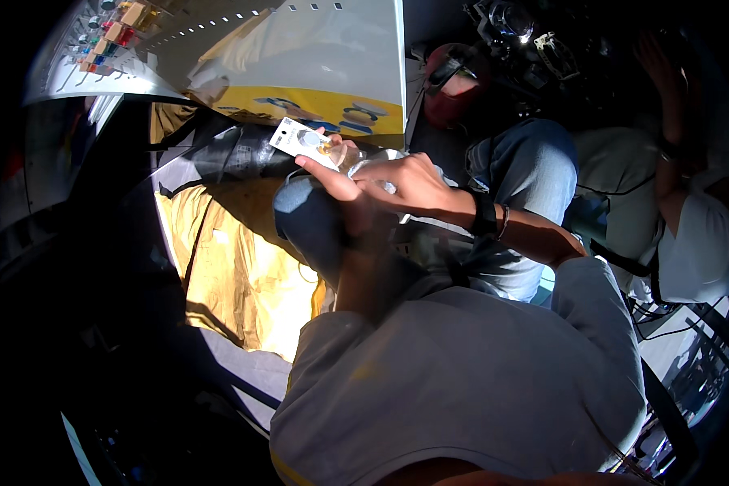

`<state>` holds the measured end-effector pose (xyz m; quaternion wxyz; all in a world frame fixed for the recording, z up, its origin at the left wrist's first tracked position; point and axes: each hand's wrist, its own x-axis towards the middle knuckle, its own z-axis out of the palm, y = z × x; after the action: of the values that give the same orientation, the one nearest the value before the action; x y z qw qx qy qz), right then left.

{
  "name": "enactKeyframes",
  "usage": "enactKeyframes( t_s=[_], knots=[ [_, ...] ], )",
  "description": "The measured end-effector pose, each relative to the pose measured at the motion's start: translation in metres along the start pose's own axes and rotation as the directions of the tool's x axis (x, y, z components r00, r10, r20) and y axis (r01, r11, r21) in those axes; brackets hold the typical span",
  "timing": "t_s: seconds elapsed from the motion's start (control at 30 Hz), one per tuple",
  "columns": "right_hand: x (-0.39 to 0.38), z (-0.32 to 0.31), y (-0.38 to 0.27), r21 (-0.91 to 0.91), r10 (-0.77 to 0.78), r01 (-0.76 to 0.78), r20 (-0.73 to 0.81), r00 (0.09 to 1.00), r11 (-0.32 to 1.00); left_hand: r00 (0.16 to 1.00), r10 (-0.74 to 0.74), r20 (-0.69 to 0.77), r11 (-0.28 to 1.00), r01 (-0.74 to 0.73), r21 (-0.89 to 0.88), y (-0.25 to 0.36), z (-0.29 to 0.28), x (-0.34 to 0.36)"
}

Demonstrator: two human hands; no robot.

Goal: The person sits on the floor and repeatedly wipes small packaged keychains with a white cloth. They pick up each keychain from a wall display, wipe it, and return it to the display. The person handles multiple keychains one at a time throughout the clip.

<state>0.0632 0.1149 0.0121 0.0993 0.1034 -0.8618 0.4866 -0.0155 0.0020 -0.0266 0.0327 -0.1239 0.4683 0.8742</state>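
My left hand [344, 190] is closed around a small white hang card [292, 138], its thumb lying along the near edge. The card has a hole at one end and a pale round item on its face. Crinkled clear plastic [355, 157] shines beside the card, between my two hands. My right hand [417, 180] reaches across my left wrist, its fingers bent and pressed onto that plastic. Its fingertips are partly hidden. Both hands are above my lap, between my jeans-covered knees.
A white display panel [316, 49] with a yellow lower band stands ahead. Small coloured packs [117, 36] hang on hooks at the upper left. Brown-yellow paper [235, 259] and a black plastic bag [227, 154] lie at left. Another person [697, 243] sits at right, near a red round object [454, 93].
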Motion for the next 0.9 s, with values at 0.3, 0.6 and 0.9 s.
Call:
enactKeyframes(
  t_s=[0.3,0.6,0.9],
  knots=[
    [-0.004,0.003,-0.002,-0.313,-0.131,0.144,0.062,0.989,0.939,0.94,-0.27,0.208,0.899,0.323,-0.295,-0.002,-0.036,0.023],
    [0.007,0.01,0.001,-0.396,-0.109,0.117,0.043,0.993,0.911,0.997,-0.082,-0.013,0.994,0.08,-0.079,-0.002,0.0,-0.008],
    [0.02,0.012,-0.001,-0.405,-0.256,0.183,-0.134,0.957,0.896,0.963,-0.083,0.257,0.995,0.064,0.083,0.02,0.009,-0.027]
  ],
)
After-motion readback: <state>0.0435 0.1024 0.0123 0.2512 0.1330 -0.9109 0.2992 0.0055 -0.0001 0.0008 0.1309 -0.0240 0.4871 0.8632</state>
